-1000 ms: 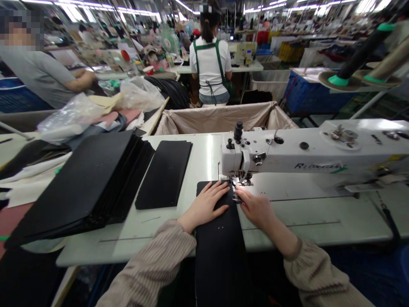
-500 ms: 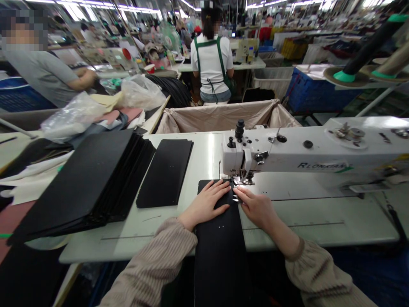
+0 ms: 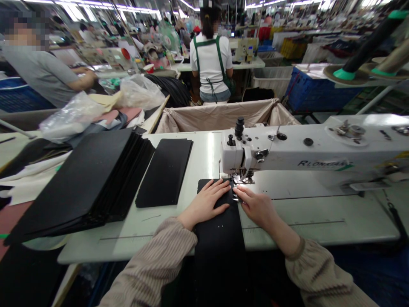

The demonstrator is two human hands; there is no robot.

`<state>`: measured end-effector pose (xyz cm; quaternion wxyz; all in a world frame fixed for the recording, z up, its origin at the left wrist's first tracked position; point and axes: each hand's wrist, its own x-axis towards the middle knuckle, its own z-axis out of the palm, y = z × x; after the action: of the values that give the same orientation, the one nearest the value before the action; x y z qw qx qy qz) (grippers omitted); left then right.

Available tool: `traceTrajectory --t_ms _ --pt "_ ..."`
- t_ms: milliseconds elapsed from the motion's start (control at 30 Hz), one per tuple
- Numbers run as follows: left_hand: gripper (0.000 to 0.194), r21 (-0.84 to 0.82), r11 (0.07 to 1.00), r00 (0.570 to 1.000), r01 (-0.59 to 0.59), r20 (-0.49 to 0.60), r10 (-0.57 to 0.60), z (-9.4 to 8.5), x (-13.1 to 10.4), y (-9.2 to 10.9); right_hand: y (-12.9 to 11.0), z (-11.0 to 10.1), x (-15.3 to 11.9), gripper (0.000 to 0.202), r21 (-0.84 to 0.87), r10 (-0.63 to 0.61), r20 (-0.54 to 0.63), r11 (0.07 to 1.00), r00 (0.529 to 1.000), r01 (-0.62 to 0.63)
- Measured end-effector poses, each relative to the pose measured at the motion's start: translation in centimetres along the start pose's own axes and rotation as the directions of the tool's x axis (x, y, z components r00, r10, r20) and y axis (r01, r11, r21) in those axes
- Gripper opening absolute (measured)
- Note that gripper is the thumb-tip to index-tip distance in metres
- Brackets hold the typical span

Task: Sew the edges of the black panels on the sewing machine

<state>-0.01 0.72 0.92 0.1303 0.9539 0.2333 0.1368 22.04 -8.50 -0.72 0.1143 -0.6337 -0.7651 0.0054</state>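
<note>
A long black panel lies under the presser foot of a white sewing machine and hangs over the table's front edge. My left hand rests flat on the panel near its far end, fingers spread. At the panel's right edge, just in front of the presser foot, is my right hand. Its fingers are curled around small thread snips, whose pointed metal tips stick out to the left; the rest of the tool is hidden in the palm. The right fingertips touch the panel's edge.
Left of the machine lies a small stack of black panels, beside a taller pile of larger ones. Behind the table stands a fabric-lined bin. Thread cones rise at right. Two co-workers sit ahead and at left.
</note>
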Motion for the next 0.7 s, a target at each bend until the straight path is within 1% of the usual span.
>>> traceTrajectory --t_ms 400,700 --pt "0.059 -0.014 1.000 1.000 -0.003 0.003 0.003 0.04 0.11 -0.28 -0.01 0.07 0.01 0.055 -0.008 -0.004 -0.003 1.000 1.000 0.004" --pt "0.054 -0.025 0.999 1.000 -0.022 0.003 0.022 -0.03 0.05 -0.72 0.10 0.03 -0.16 0.049 0.011 -0.011 -0.019 1.000 1.000 0.012"
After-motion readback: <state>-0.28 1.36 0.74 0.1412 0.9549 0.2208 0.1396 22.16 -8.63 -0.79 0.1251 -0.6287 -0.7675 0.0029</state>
